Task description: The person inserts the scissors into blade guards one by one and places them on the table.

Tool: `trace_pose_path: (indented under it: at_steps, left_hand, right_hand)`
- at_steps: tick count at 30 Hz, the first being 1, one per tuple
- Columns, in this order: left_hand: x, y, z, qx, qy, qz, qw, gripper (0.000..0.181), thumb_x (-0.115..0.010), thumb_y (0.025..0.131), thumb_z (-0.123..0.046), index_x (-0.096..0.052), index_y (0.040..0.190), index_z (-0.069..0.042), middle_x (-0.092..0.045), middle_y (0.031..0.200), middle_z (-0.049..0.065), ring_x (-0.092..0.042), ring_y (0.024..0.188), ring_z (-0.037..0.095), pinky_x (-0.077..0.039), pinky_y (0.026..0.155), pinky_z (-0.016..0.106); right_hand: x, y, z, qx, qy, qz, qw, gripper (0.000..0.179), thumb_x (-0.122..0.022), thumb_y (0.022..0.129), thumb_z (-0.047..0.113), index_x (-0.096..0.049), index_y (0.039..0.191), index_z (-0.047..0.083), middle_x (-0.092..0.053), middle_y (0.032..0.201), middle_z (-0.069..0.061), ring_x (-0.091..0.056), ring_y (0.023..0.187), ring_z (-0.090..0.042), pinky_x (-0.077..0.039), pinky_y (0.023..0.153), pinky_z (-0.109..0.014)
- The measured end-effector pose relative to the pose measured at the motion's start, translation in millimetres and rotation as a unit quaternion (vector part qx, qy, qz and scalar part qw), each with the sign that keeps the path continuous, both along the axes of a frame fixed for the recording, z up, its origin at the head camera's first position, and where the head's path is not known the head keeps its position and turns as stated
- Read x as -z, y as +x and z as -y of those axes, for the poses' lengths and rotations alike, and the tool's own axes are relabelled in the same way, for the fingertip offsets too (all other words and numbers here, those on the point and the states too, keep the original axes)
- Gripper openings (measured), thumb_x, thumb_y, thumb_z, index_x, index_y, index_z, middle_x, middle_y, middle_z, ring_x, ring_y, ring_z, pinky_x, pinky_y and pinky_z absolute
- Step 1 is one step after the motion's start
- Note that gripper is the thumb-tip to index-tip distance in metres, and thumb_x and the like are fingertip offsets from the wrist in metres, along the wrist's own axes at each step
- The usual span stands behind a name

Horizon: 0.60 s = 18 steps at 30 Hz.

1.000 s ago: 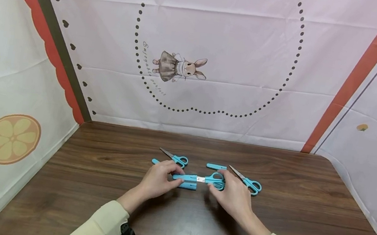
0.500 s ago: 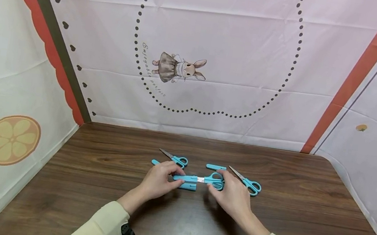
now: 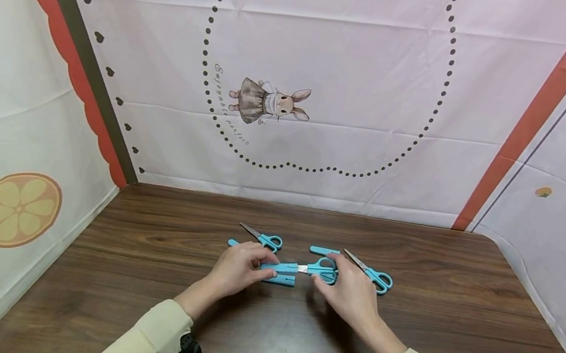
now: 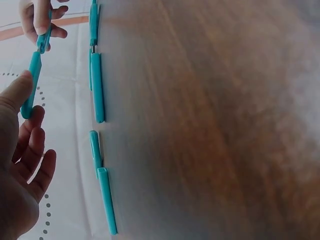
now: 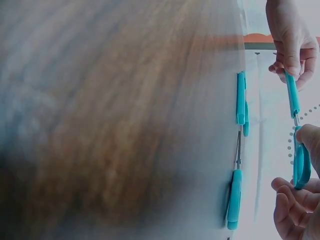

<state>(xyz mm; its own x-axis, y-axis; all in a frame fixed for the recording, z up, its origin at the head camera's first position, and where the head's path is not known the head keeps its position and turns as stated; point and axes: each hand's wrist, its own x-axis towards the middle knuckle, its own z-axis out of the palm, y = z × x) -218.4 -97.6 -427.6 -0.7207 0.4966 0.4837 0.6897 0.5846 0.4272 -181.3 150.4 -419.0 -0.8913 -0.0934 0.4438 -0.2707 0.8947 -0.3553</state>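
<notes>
My left hand pinches a light blue blade cover between thumb and fingers. Opposite it, my right hand grips the blue handles of a pair of scissors. The blades point left into the cover's mouth, and a short strip of bare metal shows between cover and handles. In both wrist views, the cover and scissors are held in line, raised above the tabletop. A second blade cover lies on the table just below them in the head view.
Behind my left hand lie bare scissors and a blade cover, partly hidden. Another cover is at the back, beside more bare scissors near my right hand. The brown table meets a printed cloth at its back edge.
Both hands have hardly moved. The held cover and scissors have tilted slightly, and the strip of bare blade between them looks a little shorter.
</notes>
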Motion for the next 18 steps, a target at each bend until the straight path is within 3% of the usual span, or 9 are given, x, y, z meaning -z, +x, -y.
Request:
trace_pose_path:
  at_steps: [4,11,18]
  left_hand:
    - [-2.4,-0.2,0.0,-0.006,-0.009,-0.007,0.9999,0.019,-0.074,0.077,-0.030,-0.071,0.095,-0.024,-0.061,0.075,-0.008,-0.051,0.064,0.001,-0.043,0.056,0.017]
    - [-6.4,-0.3,-0.7,-0.015,-0.013,-0.017,0.9997,0.019,-0.075,0.076,-0.030,-0.072,0.094,-0.026,-0.053,0.069,-0.017,-0.045,0.060,-0.002,-0.039,0.052,0.015]
    - [-7.7,0.3,-2.1,-0.030,-0.015,-0.003,0.9994,0.017,-0.074,0.078,-0.029,-0.071,0.094,-0.025,-0.051,0.069,-0.017,-0.045,0.059,-0.002,-0.039,0.051,0.016]
  right_hand:
    - [-1.2,0.1,-0.5,-0.002,0.002,0.001,1.0000,0.046,-0.072,0.074,0.041,-0.062,0.112,0.017,-0.059,0.069,0.006,-0.034,0.043,-0.006,-0.027,0.037,-0.024]
    - [-4.4,-0.7,-0.8,-0.007,0.004,0.000,1.0000,0.046,-0.072,0.074,0.040,-0.061,0.111,0.015,-0.063,0.074,0.002,-0.035,0.043,-0.005,-0.028,0.038,-0.024]
    - [-6.5,-1.1,-0.6,-0.005,0.014,-0.011,0.9998,0.046,-0.072,0.074,0.043,-0.062,0.110,0.016,-0.065,0.075,0.002,-0.035,0.043,-0.004,-0.028,0.038,-0.023]
